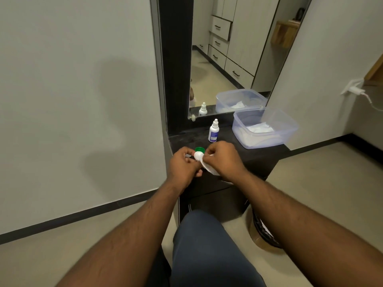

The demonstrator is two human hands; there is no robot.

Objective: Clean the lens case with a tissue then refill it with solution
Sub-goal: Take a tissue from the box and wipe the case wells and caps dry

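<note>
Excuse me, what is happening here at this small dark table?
A person is cleaning a contact lens case with a white tissue. The left hand holds the case above the dark table, and the right hand pinches the tissue against its white part. A green cap shows just behind the hands. The solution bottle stands capped and untouched by the mirror, next to a plastic container with tissues, so refilling has not begun.

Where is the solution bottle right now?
The solution bottle stands upright on the dark countertop, just beyond the hands, left of the clear plastic container, before the mirror.
</note>
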